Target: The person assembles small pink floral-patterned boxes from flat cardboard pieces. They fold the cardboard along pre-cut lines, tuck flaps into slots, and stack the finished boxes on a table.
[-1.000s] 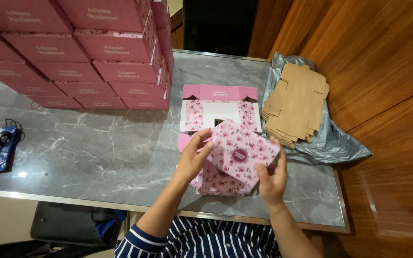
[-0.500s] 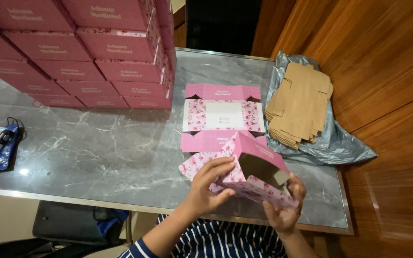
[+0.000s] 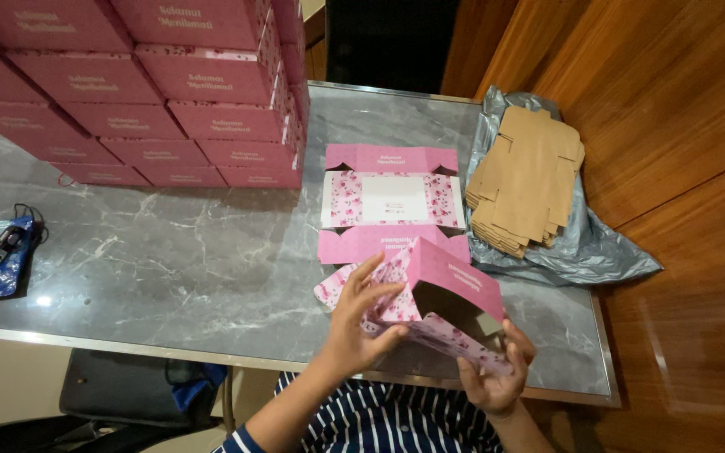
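A grey marble counter carries the work. At its near edge the half-folded pink box is held up: left hand fingers pinch its flowered flap, right hand fingers curl under its base. Beyond the box lies 1 flat pink blank, beside it unfolded brown blanks; farther left, finished pink boxes are stacked.

The pink box blank, flat on the counter earlier, is now lifted by both hands, panels folded up into a hollow shell.
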